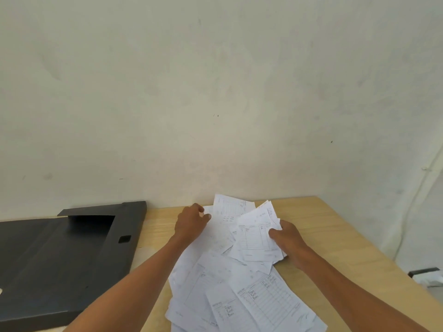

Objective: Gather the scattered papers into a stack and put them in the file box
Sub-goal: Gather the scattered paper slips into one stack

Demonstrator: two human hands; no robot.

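White printed papers [239, 291] lie scattered in an overlapping heap across the middle of a light wooden table [340, 248]. My left hand [191, 224] rests on the far left of the heap, its fingers pinching the edge of a sheet [230, 209] near the wall. My right hand [287, 238] grips a small bunch of sheets [256, 233] at the heap's right side, thumb on top. A black file box [60, 259] lies flat and open on the table's left, its lid spread towards the wall.
A pale wall [215, 92] rises directly behind the table. The table's right edge runs diagonally down to the right, and a dark object with something white [429, 276] sits beyond it. Bare wood shows between the box and the papers.
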